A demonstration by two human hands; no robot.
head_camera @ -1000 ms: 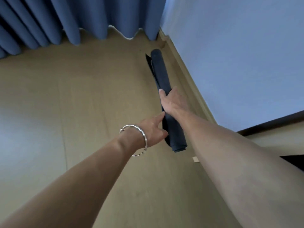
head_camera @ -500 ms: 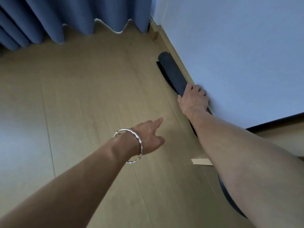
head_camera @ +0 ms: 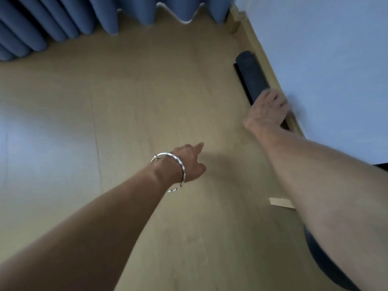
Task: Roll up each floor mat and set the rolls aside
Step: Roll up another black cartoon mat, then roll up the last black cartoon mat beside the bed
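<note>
Two forearms of mine stretch out over the wooden floor (head_camera: 105, 106). Nearest, at the near right under my right forearm, a dark rounded shape (head_camera: 327, 267) pokes out, and I cannot tell whether it is another mat. Just beyond it a small pale scrap (head_camera: 278, 202) lies on the boards. My left hand (head_camera: 186, 162), with a silver bangle (head_camera: 175, 171) at the wrist, hangs over bare floor with its fingers loosely extended. It holds nothing and is well apart from the roll. Farther off and to the right, my right hand (head_camera: 266, 111) lies on the rolled mat (head_camera: 252, 78). The fingers are blurred but look curled over its top toward the wall (head_camera: 325, 59), so I judge it is grasping the roll. The roll lies on the floor just beside the baseboard (head_camera: 257, 43), its long axis parallel to it, with the near end hidden under my hand and arm and the far end pointing toward the corner. A thin dark edge shows along its left side. My right hand is by far the nearer, so letting go falls to it. No container is in sight. Farthest, blue curtains (head_camera: 63, 24) hang to the floor.
</note>
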